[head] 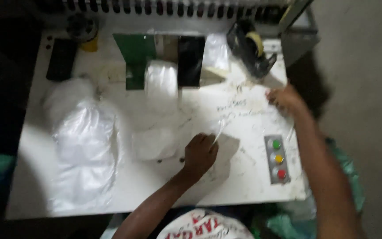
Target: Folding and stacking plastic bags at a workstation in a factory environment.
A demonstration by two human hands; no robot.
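My left hand is closed near the middle of the white table, pinching the near corner of a thin clear plastic sheet. My right hand grips the sheet's far right edge, just below a black tape dispenser. The sheet is stretched between both hands over scribbled marks on the tabletop. It is hard to see, because the picture is blurred.
A roll of clear plastic film sits in a green and black holder at the back. A heap of clear bags lies at the left. A grey panel with green, yellow and red buttons is at the right.
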